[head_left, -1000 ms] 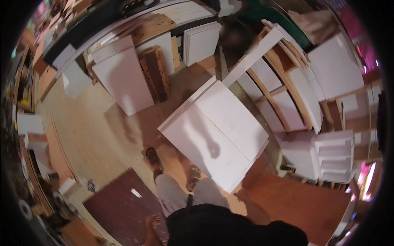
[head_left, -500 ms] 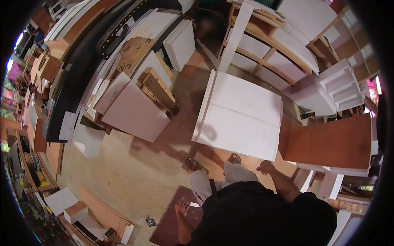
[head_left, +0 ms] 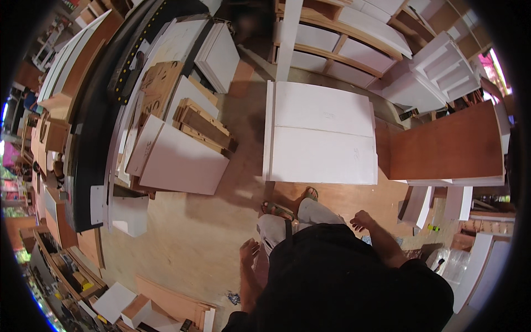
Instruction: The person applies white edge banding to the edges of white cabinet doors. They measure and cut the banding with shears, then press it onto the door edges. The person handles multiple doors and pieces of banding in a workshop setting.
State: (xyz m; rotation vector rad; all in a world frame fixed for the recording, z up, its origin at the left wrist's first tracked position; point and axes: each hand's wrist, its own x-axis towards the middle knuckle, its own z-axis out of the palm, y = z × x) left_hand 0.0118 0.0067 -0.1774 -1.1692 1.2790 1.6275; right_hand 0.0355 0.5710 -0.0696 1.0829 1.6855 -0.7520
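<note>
My left hand [head_left: 250, 252] hangs beside my left thigh, its fingers loosely apart and nothing in them. On the other side my right hand [head_left: 362, 221] is held out past my right leg, fingers half bent and apart, also without anything. Ahead of my feet lies a stack of white panels [head_left: 323, 155] with a seam across the top one and faint pencil marks. Neither hand touches it; the right hand is the nearer one. Under the stack's near side a brown wooden board [head_left: 343, 200] lies on the floor.
White panels [head_left: 185, 160] and wood strips [head_left: 204, 127] lean against a long dark machine [head_left: 86, 160] on the left. A brown-faced cabinet [head_left: 448, 144] stands at right, white-fronted drawers [head_left: 312, 36] at the back. Boards and a box [head_left: 138, 310] lie at lower left.
My view has turned and my body has stepped, so the white stack sits higher and squarer before me. My left hand has come up closer to my leg. Both hands stay without a hold.
</note>
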